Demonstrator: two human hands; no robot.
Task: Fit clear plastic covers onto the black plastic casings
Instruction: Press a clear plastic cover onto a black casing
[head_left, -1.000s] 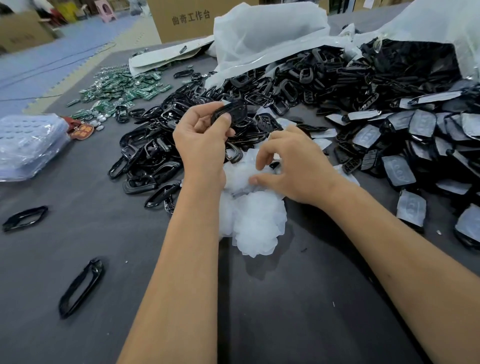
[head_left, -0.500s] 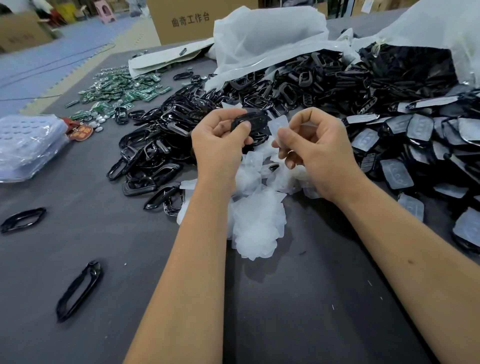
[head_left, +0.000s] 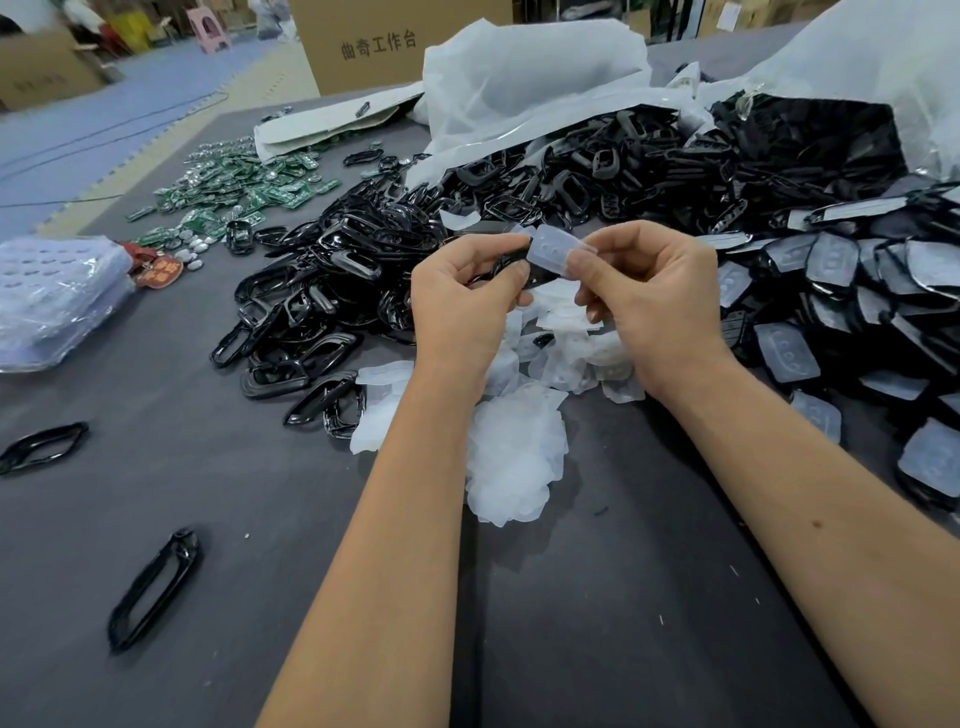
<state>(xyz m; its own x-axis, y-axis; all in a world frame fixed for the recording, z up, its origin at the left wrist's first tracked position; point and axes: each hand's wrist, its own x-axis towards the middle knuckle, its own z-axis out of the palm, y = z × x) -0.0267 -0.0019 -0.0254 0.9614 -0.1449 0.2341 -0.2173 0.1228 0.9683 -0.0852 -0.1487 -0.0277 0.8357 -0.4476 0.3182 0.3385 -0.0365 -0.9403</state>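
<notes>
1. Both hands grip parts above the table (head_left: 597, 623): the left hand (head_left: 462, 306) is pinched shut on a black casing (head_left: 511, 260), and the right hand (head_left: 654, 291) is pinched shut on a clear cover (head_left: 553, 249) between thumb and forefinger.
2. The cover sits at the right end of the casing, touching or just overlapping it; whether any edge has seated cannot be told, since fingers hide most of the casing.
3. The person likely does best to line up the cover's moulded bumps with the casing's openings before pressing.
4. One edge should probably be seated first, then pressure walked along the rim, so the thin cover does not buckle.
5. The left hand should hold the casing by its sides, keeping the fitting face free.
6. Spare covers (head_left: 514, 457) lie in a heap just below the hands; bare casings (head_left: 332, 291) lie piled to the left; finished pieces (head_left: 831, 270) lie to the right, a likely place for the completed part.
</notes>
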